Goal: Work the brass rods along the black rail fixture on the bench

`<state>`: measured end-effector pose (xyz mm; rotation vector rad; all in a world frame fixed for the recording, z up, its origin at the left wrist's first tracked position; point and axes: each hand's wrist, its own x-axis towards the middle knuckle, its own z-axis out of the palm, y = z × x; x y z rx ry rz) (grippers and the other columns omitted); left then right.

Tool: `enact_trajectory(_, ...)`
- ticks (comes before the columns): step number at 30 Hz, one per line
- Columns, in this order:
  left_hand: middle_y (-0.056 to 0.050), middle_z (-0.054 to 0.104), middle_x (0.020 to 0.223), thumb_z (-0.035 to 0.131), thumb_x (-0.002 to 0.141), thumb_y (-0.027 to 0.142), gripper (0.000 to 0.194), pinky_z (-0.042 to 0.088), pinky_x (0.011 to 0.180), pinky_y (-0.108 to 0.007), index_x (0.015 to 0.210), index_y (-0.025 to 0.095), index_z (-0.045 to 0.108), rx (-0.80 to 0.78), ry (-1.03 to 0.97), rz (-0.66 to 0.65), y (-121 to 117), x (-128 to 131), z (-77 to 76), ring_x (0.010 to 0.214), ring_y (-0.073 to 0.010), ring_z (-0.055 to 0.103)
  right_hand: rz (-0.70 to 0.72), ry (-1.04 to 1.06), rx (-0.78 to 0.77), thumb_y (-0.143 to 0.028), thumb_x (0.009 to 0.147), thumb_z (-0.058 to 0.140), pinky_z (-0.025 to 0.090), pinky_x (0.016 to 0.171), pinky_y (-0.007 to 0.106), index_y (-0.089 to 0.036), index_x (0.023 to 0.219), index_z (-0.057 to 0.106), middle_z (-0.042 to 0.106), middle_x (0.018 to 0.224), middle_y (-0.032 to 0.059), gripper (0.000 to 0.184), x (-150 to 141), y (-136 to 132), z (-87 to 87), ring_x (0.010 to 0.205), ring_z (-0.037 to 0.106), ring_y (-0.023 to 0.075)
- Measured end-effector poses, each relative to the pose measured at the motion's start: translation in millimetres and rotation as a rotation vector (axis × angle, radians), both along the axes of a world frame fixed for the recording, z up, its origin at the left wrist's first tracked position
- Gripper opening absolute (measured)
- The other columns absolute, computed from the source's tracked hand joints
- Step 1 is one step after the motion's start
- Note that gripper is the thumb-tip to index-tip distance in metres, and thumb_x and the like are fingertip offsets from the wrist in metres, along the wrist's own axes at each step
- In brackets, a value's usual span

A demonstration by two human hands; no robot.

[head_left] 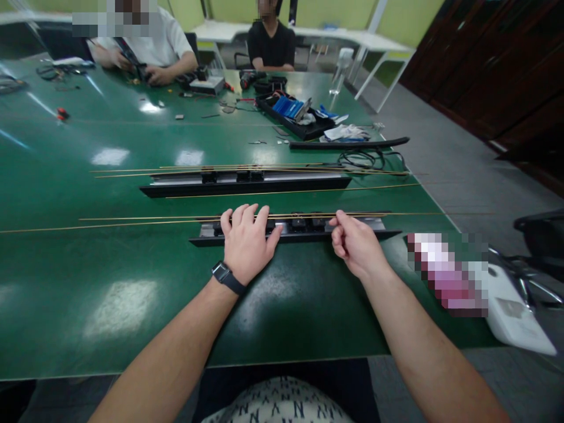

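Observation:
In front of me on the green table lies a black channel-shaped strip (304,238) with a silvery inside and several black blocks (298,221) in it. Thin gold-coloured rods (132,219) run lengthwise along it and stick out far past its left end. My left hand (249,244), a dark watch on the wrist, rests across the strip and rods with its fingers spread. Near the strip's right end, my right hand (359,244) has thumb and forefinger pinched on a thin gold rod; the other fingers are curled in.
Behind lies a second black channel strip (286,187) with more gold rods. Farther back are a dark curved bar (348,144), coiled black cable (361,157), and a black tray (304,126) with blue items. A white object (515,311) stands at the right edge. Two people sit across the table.

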<state>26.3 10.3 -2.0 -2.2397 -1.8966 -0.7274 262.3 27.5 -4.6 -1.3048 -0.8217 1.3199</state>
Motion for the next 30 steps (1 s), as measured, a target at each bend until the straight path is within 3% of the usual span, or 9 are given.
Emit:
enact_trajectory(15,-0.017,0.065,0.140,0.054,0.100,0.047,0.046,0.025,0.119,-0.060,0.136,0.021,0.063,-0.009,-0.029,-0.008,-0.9,1.1,1.0,0.136,-0.0367,0.051,-0.022,0.049,-0.009,-0.050,0.086,0.076,0.021,0.029,0.018,-0.019,0.083,0.059,0.054,0.048,-0.0046,0.035,-1.1,0.8,1.9,0.029,0.037,0.0065)
enact_trajectory(30,-0.016,0.065,0.139,0.053,0.100,0.049,0.046,0.026,0.119,-0.059,0.135,0.021,0.063,-0.007,-0.017,-0.004,-0.4,0.5,0.4,0.136,-0.0362,0.052,-0.001,-0.002,-0.006,-0.055,0.084,0.078,0.021,0.029,0.018,-0.018,0.083,0.061,0.055,0.046,-0.0041,0.040,-0.8,-0.4,1.6,0.029,0.039,0.0070)
